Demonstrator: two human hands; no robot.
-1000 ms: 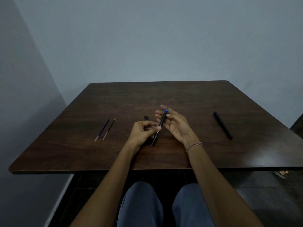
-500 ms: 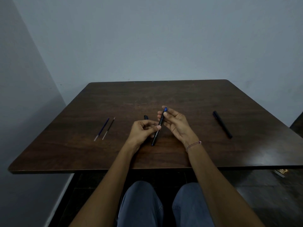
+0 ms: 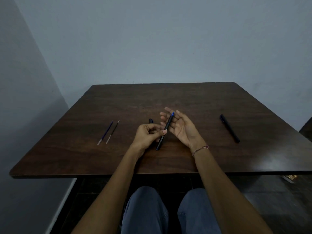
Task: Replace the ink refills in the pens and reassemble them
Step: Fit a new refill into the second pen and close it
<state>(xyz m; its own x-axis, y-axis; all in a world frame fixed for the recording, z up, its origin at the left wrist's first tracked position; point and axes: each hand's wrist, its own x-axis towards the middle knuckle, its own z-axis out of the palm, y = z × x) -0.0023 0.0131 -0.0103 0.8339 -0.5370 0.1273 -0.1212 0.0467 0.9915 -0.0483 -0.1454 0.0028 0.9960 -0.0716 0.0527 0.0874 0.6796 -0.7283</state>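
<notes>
While you sit at the dark wooden surface [image 3: 202,102], your left hand [image 3: 146,135] pinches a black pen [image 3: 168,122] mid-barrel, its blue end against the relaxed, spread fingers of your right hand [image 3: 181,128]. A second black pen [image 3: 229,128] lies well right. A blue refill [image 3: 106,132] and a dark refill [image 3: 112,132] lie side by side at left. A small black cap [image 3: 151,121] sits just beyond the left hand.

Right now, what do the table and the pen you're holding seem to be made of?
Table: dark brown wood or wood-look laminate, I cannot tell which. Grain streaks show, and a soft glare near the right edge suggests a semi-gloss finish.
Pen: probably black plastic with a matte, unreflective barrel, pale print along it and a blue far end.
</notes>
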